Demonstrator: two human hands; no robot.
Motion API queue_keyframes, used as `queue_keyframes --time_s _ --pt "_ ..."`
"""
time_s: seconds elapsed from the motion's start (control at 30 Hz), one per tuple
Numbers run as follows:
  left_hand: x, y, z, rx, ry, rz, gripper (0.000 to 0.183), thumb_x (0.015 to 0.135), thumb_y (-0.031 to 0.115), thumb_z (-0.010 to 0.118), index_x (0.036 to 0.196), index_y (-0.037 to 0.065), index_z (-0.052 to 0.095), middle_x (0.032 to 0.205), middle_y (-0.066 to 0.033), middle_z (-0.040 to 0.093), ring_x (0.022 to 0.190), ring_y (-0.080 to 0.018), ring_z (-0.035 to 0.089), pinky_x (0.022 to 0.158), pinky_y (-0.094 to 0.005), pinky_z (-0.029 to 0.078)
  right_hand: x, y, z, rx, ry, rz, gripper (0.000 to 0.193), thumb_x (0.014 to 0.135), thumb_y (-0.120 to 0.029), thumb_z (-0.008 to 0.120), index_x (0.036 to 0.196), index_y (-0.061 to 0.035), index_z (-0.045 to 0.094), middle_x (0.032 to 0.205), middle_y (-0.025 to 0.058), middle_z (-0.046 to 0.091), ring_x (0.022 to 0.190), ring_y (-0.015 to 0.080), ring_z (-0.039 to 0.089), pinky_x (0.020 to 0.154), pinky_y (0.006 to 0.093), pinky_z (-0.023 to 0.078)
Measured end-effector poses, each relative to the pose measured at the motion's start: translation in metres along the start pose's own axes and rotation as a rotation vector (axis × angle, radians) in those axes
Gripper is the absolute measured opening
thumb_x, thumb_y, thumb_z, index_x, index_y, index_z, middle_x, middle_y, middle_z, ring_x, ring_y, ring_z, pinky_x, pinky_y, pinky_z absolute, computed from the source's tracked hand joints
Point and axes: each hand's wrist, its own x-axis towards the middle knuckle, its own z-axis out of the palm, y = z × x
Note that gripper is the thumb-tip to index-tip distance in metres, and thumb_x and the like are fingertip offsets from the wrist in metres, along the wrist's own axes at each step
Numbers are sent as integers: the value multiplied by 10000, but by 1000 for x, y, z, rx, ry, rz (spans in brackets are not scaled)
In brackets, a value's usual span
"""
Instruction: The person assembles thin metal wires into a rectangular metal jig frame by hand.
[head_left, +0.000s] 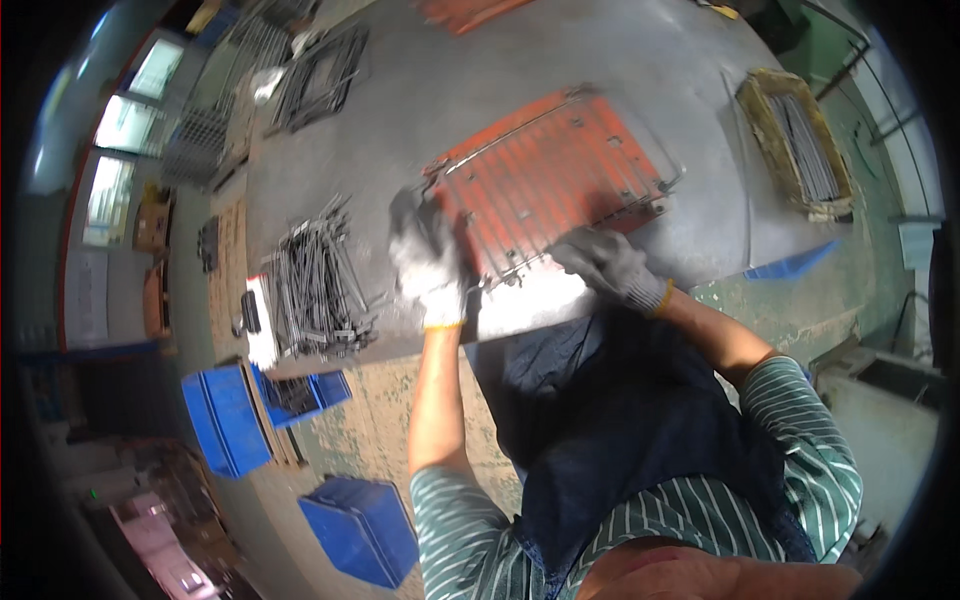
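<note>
A red slatted jig plate [540, 190] lies tilted on the grey metal table in front of me. Thin metal rods [515, 130] run along its far and near edges, with small dark fittings at several places. My left hand [425, 250], in a grey and white work glove, is at the plate's left side; motion smears its fingers. My right hand [612, 268], gloved alike, is at the near edge with its fingers curled in. Whatever those fingers pinch is hidden.
A pile of dark metal rods [315, 285] lies at the table's left front. Wire frames [320, 80] are stacked at the far left. A worn box of rods [800, 145] stands at the right. Blue bins [360, 530] sit below the table. Another red piece [470, 12] lies at the far edge.
</note>
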Motion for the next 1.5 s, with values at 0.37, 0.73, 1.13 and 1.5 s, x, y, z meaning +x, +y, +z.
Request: queue_keyframes --time_s 0.37,0.73,1.13,1.5 --pt "-51 17 -7 -963 -636 -1375 233 940 275 544 899 54 604 722 2 556 586 -95 521 509 -262 449 -85 19 -54 -57 89 421 124 845 -195 621 922 -110 669 832 71 643 735 253 631 639 371 493" --pt "54 138 119 -935 -818 -848 349 946 382 472 974 42 545 767 -116 593 678 -209 615 595 -318 491 -89 21 -46 -347 146 280 161 816 -218 654 970 -177 675 810 16 625 647 219 591 592 352 465" --pt "74 -23 132 -1284 98 -1183 276 987 274 407 1039 14 481 817 -95 561 701 -215 589 641 -331 506 -87 22 -60 -200 11 305 222 803 -121 641 1023 -109 623 870 78 659 705 277 632 599 388 502" --pt "109 -77 148 -1591 272 -905 530 970 434 342 1340 56 377 1385 -187 374 1210 -333 424 1054 -515 286 -90 25 -49 -292 12 272 266 767 -83 621 1033 -96 619 850 102 652 710 299 618 635 412 485"
